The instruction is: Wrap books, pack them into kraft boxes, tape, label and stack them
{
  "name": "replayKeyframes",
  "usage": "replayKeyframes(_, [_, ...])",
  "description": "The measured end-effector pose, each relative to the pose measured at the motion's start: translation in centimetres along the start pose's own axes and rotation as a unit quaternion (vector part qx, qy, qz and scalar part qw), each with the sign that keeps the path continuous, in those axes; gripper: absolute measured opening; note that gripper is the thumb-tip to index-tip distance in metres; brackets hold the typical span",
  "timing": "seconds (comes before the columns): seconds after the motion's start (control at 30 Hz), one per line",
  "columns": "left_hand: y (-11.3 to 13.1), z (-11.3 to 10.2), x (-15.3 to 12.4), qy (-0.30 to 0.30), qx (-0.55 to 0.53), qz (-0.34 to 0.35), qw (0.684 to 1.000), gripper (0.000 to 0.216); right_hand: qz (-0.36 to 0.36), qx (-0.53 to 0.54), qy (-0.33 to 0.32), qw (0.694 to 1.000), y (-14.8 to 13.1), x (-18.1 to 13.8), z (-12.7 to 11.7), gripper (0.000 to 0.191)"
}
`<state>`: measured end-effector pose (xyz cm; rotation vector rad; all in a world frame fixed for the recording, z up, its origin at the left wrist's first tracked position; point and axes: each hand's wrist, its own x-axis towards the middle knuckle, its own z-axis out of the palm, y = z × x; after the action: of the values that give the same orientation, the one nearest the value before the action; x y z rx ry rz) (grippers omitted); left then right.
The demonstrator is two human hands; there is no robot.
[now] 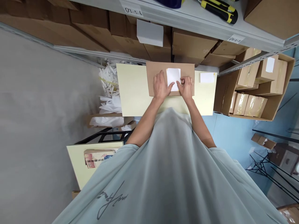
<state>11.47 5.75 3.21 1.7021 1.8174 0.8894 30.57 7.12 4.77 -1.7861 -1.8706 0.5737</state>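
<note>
A flat brown cardboard box [157,66] lies on a pale yellow tabletop [133,90] in front of me. On its upper face is a white label [173,75] with small yellow marks at its corners. My left hand [160,86] rests on the box left of the label, fingers stretched out, its thumb on the label's lower left part. At the label's right edge, my right hand [186,87] has curled fingers, and its thumb presses the lower right corner. The fingertips seem to pinch that edge, though the grip is partly hidden.
A second white label [207,77] lies on the tabletop at right. Beyond it stands a large open carton [224,93] holding several smaller boxes. Overhead runs a grey shelf [187,26] with a yellow-black utility knife [219,11]. Crumpled white paper [109,79] is heaped at left.
</note>
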Motion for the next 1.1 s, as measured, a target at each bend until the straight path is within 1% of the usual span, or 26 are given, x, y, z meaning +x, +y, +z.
replayKeyframes(0.07, [-0.1, -0.3, 0.2, -0.002, 0.014, -0.004, 1.0, 0.085, -0.003, -0.012, -0.003, 1.0, -0.2, 0.1, -0.1, 0.056])
replayKeyframes(0.17, [0.1, -1.0, 1.0, -0.04, 0.04, 0.0, 0.998, 0.072, -0.037, -0.06, -0.025, 0.997, -0.8, 0.7, -0.7, 0.066])
replayKeyframes(0.27, [0.7, -1.7, 2.1, -0.097, 0.092, 0.004, 0.991, 0.064, -0.059, -0.14, -0.071, 0.986, -2.0, 1.9, -1.2, 0.069])
replayKeyframes(0.37, [1.2, -2.2, 2.7, -0.136, 0.147, 0.027, 0.979, 0.068, -0.053, -0.206, -0.109, 0.971, -3.2, 2.6, -1.1, 0.067])
replayKeyframes(0.47, [1.4, -2.7, 2.2, -0.162, 0.192, 0.071, 0.965, 0.076, -0.049, -0.235, -0.129, 0.962, -3.8, 2.2, -0.7, 0.067])
replayKeyframes(0.53, [1.4, -2.9, 1.6, -0.177, 0.212, 0.091, 0.957, 0.073, -0.055, -0.239, -0.135, 0.96, -3.8, 1.4, -0.5, 0.069])
replayKeyframes(0.6, [1.5, -3.1, 1.0, -0.183, 0.218, 0.093, 0.954, 0.068, -0.065, -0.234, -0.128, 0.962, -3.7, 0.5, -0.4, 0.071])
replayKeyframes(0.7, [2.0, -2.8, 0.1, -0.167, 0.202, 0.099, 0.96, 0.067, -0.091, -0.222, -0.109, 0.965, -3.4, -0.1, -0.4, 0.072])
replayKeyframes(0.77, [2.3, -2.5, -0.3, -0.16, 0.18, 0.137, 0.961, 0.068, -0.114, -0.213, -0.122, 0.963, -3.2, 0.0, -0.6, 0.072])
replayKeyframes(0.83, [2.3, -2.3, -0.6, -0.17, 0.16, 0.175, 0.957, 0.07, -0.133, -0.21, -0.15, 0.957, -3.0, 0.3, -1.1, 0.072])
replayKeyframes(0.87, [2.2, -2.3, -0.6, -0.179, 0.155, 0.184, 0.954, 0.072, -0.136, -0.212, -0.16, 0.954, -3.0, 0.4, -1.3, 0.072])
replayKeyframes(0.97, [1.6, -2.8, -0.6, -0.195, 0.162, 0.168, 0.952, 0.078, -0.119, -0.228, -0.155, 0.954, -2.8, 0.1, -2.0, 0.074])
replayKeyframes(1.1, [0.6, -4.1, -0.5, -0.204, 0.18, 0.152, 0.95, 0.079, -0.088, -0.242, -0.139, 0.956, -2.5, -1.1, -2.4, 0.074])
